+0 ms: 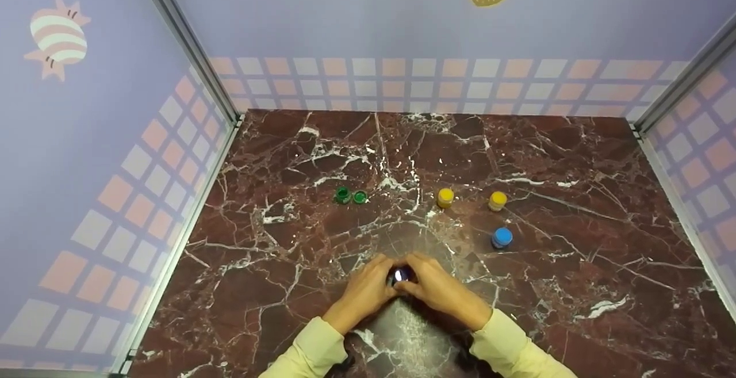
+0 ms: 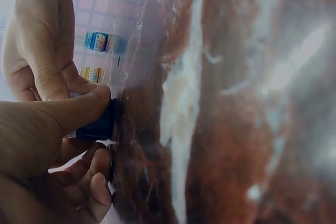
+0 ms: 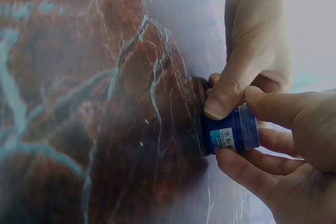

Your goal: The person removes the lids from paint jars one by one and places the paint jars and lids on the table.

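Note:
Between the two hands, near the front of the table, a small dark blue paint jar (image 1: pixel 401 277) stands upright on the marble surface. Its printed label and ribbed lid show in the right wrist view, where the jar (image 3: pixel 226 139) appears sideways. My left hand (image 1: pixel 366 286) holds the jar's body low down, its thumb (image 3: pixel 220 100) against the side. With thumb and fingers my right hand (image 1: pixel 444 287) grips around the lid (image 3: pixel 249 127), one fingertip beside the label. In the left wrist view the left thumb (image 2: pixel 94 106) covers part of the jar.
Beyond the hands stand two yellow-topped jars (image 1: pixel 445 198) and a blue-topped jar (image 1: pixel 502 237), to the right. Further left are a green paint jar (image 1: pixel 342 195) that looks uncapped and a round green piece (image 1: pixel 360 197), perhaps its lid. Patterned walls (image 1: pixel 402 21) enclose the table.

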Motion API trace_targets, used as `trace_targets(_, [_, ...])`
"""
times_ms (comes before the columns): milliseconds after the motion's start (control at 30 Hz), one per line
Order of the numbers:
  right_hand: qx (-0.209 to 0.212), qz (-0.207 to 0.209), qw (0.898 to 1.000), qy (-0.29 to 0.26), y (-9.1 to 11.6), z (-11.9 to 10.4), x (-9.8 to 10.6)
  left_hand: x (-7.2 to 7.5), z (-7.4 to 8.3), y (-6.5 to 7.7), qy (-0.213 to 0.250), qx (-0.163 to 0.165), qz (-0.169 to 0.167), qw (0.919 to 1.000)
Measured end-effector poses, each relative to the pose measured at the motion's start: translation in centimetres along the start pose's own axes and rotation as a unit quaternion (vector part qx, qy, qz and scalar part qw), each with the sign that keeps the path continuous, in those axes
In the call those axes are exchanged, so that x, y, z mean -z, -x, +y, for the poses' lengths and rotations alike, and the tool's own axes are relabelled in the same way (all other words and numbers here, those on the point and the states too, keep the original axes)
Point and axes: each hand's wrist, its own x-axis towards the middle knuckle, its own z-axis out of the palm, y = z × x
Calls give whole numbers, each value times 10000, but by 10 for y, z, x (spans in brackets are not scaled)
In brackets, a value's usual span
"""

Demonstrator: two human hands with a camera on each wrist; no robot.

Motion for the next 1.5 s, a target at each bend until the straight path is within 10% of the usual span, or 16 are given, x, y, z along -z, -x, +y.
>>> trace_targets(867, [123,670,9903,1210,1,-11,-4,-2,-1,-5,-278,-147,154,9994])
trace_targets(1500, [796,251,9828,1649,0,-12,-3,-3,-9,-5,-665,-575,482,9950])
